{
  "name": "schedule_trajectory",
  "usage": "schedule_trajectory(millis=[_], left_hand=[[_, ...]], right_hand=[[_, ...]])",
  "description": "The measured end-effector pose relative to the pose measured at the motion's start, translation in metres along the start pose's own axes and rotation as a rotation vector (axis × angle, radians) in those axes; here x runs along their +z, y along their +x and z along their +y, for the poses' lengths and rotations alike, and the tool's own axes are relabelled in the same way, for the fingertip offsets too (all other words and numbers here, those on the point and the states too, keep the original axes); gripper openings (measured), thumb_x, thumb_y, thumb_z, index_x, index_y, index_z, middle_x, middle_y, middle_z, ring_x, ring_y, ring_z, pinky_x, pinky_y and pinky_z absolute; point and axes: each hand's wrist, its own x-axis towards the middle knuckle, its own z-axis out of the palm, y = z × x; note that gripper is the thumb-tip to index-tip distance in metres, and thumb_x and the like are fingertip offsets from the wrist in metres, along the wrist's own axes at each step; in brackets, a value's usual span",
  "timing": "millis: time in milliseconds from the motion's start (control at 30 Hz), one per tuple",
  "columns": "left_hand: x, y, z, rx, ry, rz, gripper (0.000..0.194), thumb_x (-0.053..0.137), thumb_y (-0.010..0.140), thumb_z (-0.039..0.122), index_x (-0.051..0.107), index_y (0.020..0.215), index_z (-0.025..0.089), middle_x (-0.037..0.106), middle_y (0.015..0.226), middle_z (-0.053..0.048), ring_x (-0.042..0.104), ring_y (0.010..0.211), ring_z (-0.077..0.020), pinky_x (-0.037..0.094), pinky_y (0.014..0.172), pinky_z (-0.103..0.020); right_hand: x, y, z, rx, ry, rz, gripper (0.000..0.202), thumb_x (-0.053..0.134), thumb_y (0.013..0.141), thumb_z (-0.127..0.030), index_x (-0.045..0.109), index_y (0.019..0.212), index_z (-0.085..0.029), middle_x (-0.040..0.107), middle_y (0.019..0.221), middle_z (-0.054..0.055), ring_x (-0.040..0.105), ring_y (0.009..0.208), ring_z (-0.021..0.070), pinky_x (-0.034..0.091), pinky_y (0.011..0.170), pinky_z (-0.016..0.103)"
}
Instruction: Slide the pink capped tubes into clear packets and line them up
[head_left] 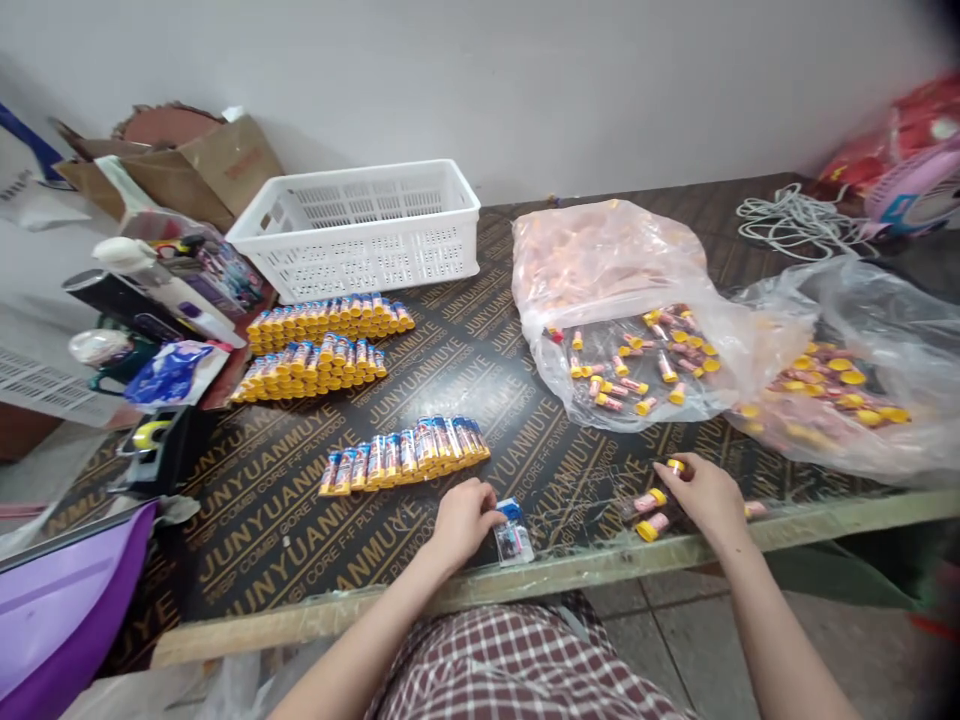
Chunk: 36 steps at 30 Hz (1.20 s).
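Observation:
My left hand (465, 520) is closed at the table's front edge, thumb and fingers pinching a small flat plastic sleeve (514, 532), blue at the top and clear below. To the right, my right hand (703, 492) grips a small yellow-capped tube (676, 467) between thumb and fingers. Just left of that hand lie two pink tubes with yellow caps, one being a loose tube (651, 527). Another pink tube (755, 510) lies partly beyond my right wrist. Left of my left hand, a row of blue-wrapped tubes (405, 455) with yellow ends is lined up.
Two more stacked rows of wrapped tubes (315, 365) sit before a white basket (360, 245). Clear bags (607, 260) spill pink tubes at right. A tape dispenser (154, 450), bottles and a purple dustpan-like object (75, 610) occupy the left. White cord (799, 225) lies far right.

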Motion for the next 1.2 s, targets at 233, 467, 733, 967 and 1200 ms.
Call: schedule_trajectory(millis=[233,467,733,967,1200], left_hand=[[0.007,0.001,-0.005,-0.020,-0.037,0.019,0.012,0.061,0.078,0.023,0.064,0.067,0.019,0.066,0.073,-0.004,0.058,0.071,-0.0188,0.037,0.065,-0.027],[0.004,-0.004,-0.005,0.009,-0.071,0.096,0.009,0.064,0.073,0.021,0.059,0.066,0.019,0.062,0.070,-0.002,0.056,0.068,-0.0167,0.036,0.063,-0.026],[-0.026,-0.004,0.022,-0.206,-1.050,0.129,0.025,0.069,0.065,0.029,0.047,0.071,0.019,0.055,0.052,0.006,0.055,0.047,-0.0114,0.043,0.052,-0.023],[-0.049,0.009,0.029,-0.300,-1.376,0.307,0.040,0.083,0.050,0.026,0.063,0.081,0.012,0.066,0.065,0.001,0.059,0.055,-0.0090,0.048,0.055,-0.020],[-0.049,0.010,0.026,-0.364,-1.460,0.436,0.034,0.085,0.048,0.036,0.068,0.064,0.011,0.065,0.061,-0.001,0.058,0.053,-0.0082,0.049,0.052,-0.019]], right_hand=[[0.003,-0.001,-0.043,-0.149,0.262,0.239,0.042,0.051,0.073,-0.036,0.061,0.109,-0.016,0.060,0.080,0.008,0.058,0.073,0.0245,0.045,0.071,0.038],[-0.030,-0.034,-0.111,-0.268,0.806,0.101,0.030,0.058,0.079,-0.041,0.064,0.100,-0.019,0.064,0.092,0.006,0.060,0.072,0.0174,0.048,0.065,0.030],[-0.051,-0.080,-0.144,-0.283,1.155,-0.049,0.021,0.066,0.079,-0.034,0.067,0.094,-0.020,0.065,0.095,0.007,0.063,0.081,0.0177,0.054,0.072,0.030],[-0.058,-0.106,-0.162,-0.395,1.208,-0.016,0.019,0.061,0.083,-0.025,0.067,0.101,-0.026,0.061,0.105,0.007,0.061,0.097,0.0200,0.056,0.077,0.031],[-0.055,-0.117,-0.170,-0.493,1.096,0.052,0.024,0.058,0.084,-0.020,0.066,0.106,-0.028,0.062,0.107,0.007,0.060,0.100,0.0216,0.054,0.083,0.036]])
